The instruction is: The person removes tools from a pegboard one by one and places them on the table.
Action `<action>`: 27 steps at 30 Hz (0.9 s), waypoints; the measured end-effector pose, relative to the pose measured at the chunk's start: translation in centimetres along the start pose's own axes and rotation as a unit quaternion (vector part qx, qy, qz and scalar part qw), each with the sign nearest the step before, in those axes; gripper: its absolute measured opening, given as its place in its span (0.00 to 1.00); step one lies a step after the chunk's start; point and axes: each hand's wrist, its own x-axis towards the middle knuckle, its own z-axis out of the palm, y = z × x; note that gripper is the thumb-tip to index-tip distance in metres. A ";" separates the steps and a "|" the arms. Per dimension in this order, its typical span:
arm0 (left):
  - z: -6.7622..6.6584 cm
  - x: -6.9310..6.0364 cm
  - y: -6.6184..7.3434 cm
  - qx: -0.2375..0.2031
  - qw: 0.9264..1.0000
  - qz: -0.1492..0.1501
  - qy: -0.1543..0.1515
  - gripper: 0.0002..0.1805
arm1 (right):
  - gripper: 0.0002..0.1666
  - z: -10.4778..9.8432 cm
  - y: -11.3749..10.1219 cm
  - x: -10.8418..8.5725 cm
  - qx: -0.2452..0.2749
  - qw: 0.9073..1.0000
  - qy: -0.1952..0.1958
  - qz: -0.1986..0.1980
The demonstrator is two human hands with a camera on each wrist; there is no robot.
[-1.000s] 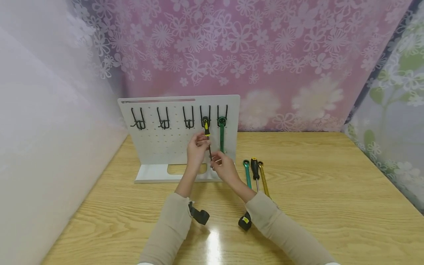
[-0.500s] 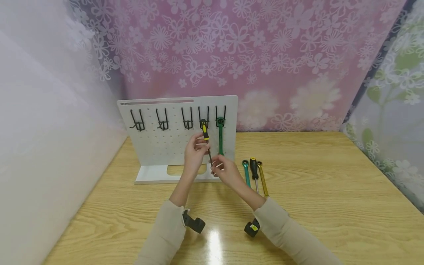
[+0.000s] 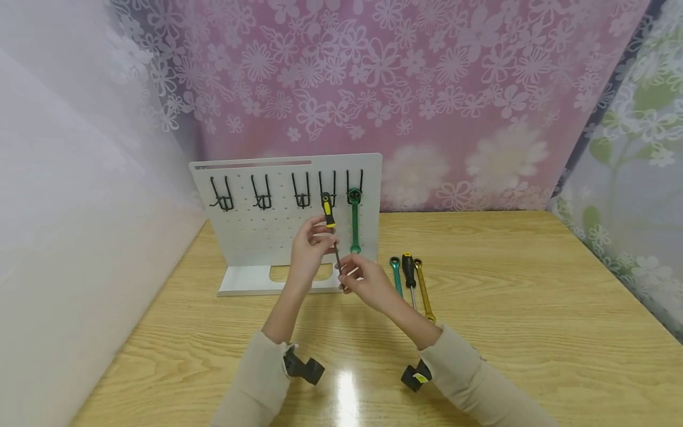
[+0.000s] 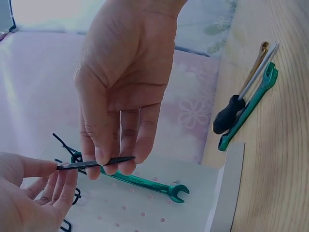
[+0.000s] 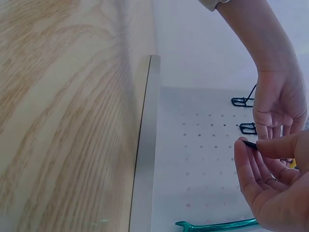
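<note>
My left hand (image 3: 306, 252) pinches the shaft of a yellow-and-black screwdriver (image 3: 328, 211) just below its handle. Lower down, my right hand (image 3: 368, 284) pinches the same shaft near its end. The handle points up, in front of the second hook from the right on a white pegboard (image 3: 256, 237); whether it touches the hook I cannot tell. In the left wrist view the dark shaft (image 4: 79, 165) runs between both hands, its pointed tip showing past the right fingers. A green wrench (image 3: 354, 225) hangs from the rightmost hook, beside the screwdriver.
Black double hooks (image 3: 262, 196) line the pegboard's upper part. Right of the board, a teal-green wrench (image 3: 396, 276), a black-handled screwdriver (image 3: 408, 271) and a gold wrench (image 3: 424, 287) lie on the wooden table (image 3: 507, 320). A flowered pink cloth (image 3: 352, 89) hangs behind.
Both hands have moved down and a little toward me with the screwdriver. Its handle has shifted lower and slightly left relative to the hook. The hanging wrench stays in place.
</note>
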 end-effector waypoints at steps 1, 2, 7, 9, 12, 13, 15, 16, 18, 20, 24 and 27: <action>0.0 -0.1 0.1 -0.001 1.000 -0.001 -0.001 0.22 | 0.12 0.0 -0.6 -0.2 0.001 1.000 -0.003 -0.001; -0.1 -0.2 0.2 -0.001 1.000 -0.002 -0.003 0.22 | 0.12 -0.1 -1.1 -0.4 0.001 1.000 -0.006 -0.002; -0.1 -0.5 0.5 -0.005 1.000 -0.003 -0.006 0.22 | 0.13 -0.2 -2.3 -1.0 0.002 1.000 -0.014 -0.003; -0.1 -0.6 0.7 -0.011 1.000 -0.002 -0.006 0.22 | 0.13 -0.2 -1.8 -0.9 0.004 1.000 -0.014 -0.002; 0.2 -0.9 1.2 -0.013 1.000 0.008 -0.006 0.22 | 0.12 -0.4 -0.8 -0.9 0.013 1.000 -0.015 -0.009; 0.3 -1.0 1.3 -0.013 1.000 0.012 -0.007 0.22 | 0.12 -0.5 -0.6 -0.9 0.016 1.000 -0.013 -0.012; 0.7 -1.2 1.6 -0.010 1.000 0.020 -0.008 0.21 | 0.12 -0.7 -0.5 -1.1 0.018 1.000 -0.010 -0.019; 0.9 -1.4 1.7 -0.007 1.000 0.024 -0.010 0.21 | 0.12 -0.9 -0.6 -1.3 0.020 1.000 -0.008 -0.020; 1.4 -1.5 1.8 -0.004 0.999 0.030 -0.012 0.21 | 0.12 -1.2 -0.7 -1.6 0.017 1.000 -0.001 -0.017; 2.0 -1.6 1.9 -0.003 0.999 0.035 -0.015 0.21 | 0.13 -1.6 -1.2 -2.1 0.006 1.000 0.006 -0.017; 3.2 -1.6 1.8 -0.017 0.999 0.043 -0.026 0.21 | 0.14 -2.5 -1.2 -3.0 -0.004 0.999 0.027 -0.020; 4.3 -1.6 1.6 -0.028 0.998 0.048 -0.036 0.21 | 0.15 -3.2 -0.6 -3.6 -0.009 0.999 0.049 -0.022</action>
